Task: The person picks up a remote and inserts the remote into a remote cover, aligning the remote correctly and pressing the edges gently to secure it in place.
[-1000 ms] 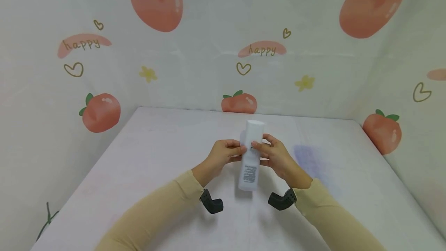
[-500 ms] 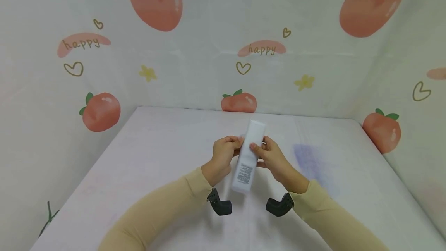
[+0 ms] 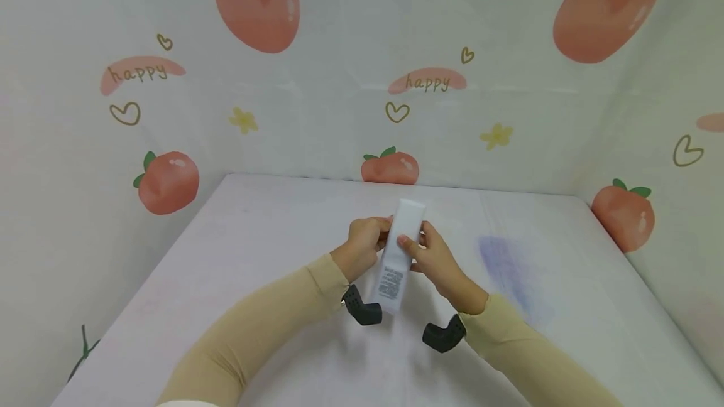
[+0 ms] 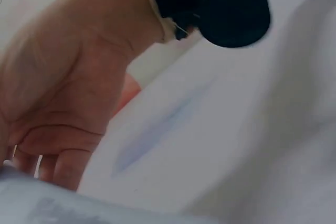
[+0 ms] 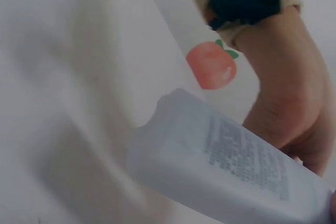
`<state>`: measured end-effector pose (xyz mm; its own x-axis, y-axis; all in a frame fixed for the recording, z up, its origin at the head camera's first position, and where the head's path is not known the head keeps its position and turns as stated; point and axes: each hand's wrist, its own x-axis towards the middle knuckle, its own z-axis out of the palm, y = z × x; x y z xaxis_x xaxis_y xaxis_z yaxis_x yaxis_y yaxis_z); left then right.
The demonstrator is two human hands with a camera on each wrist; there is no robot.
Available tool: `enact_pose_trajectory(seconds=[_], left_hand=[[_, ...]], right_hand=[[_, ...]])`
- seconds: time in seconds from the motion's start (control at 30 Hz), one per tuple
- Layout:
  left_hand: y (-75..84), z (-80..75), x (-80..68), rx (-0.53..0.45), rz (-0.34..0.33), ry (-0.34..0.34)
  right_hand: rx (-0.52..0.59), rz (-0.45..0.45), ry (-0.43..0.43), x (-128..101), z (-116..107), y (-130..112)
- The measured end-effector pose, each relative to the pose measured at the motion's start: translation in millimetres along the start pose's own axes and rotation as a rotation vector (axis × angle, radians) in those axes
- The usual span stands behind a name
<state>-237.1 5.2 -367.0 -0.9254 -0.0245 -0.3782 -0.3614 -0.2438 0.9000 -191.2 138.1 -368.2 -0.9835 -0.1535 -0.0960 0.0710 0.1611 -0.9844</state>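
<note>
A long white bottle (image 3: pixel 392 269) with grey printed text near its lower end is held tilted above the table, its top leaning right. My right hand (image 3: pixel 441 265) grips its right side, thumb across the front and fingers partly behind. At the upper left edge, my left hand (image 3: pixel 363 244) holds the bottle with curled fingertips, partly hidden behind it. In the right wrist view the bottle (image 5: pixel 247 169) shows its rounded lower end, with the left hand (image 5: pixel 291 93) beyond. The left wrist view has the right hand's palm (image 4: pixel 68 87) above a blurred bottle edge (image 4: pixel 105 211).
The white table (image 3: pixel 271 218) has a bluish-purple smudge (image 3: pixel 506 269) to the right. Printed cloth walls (image 3: pixel 317 112) rise at the back and both sides. A black wrist camera sits on each wrist, the left one (image 3: pixel 362 308) close to the bottle's lower end.
The bottle has tilted, its lower end swinging left. My left hand has moved slightly up and right, its fingers now further behind the bottle; the right hand has shifted a little left.
</note>
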Motion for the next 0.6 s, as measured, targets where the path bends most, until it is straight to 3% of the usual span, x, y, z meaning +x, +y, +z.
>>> enact_pose_trajectory(seconds=[0.17,0.43,0.5,0.6], left_hand=[[-2.0,-7.5,1.0,0.008,-0.021,-0.12],[3.3,-25.1,-2.3,0.186,0.135,-0.376],[4.8,-25.9,-3.3,0.239,0.143,-0.409],[5.4,-26.5,-3.7,0.318,0.159,-0.406]], right_hand=[[-0.008,0.021,0.014,6,-10,-4],[0.03,0.053,-0.048,8,-22,-3],[0.024,0.052,-0.067,8,-21,-2],[0.012,0.04,-0.102,8,-19,1]])
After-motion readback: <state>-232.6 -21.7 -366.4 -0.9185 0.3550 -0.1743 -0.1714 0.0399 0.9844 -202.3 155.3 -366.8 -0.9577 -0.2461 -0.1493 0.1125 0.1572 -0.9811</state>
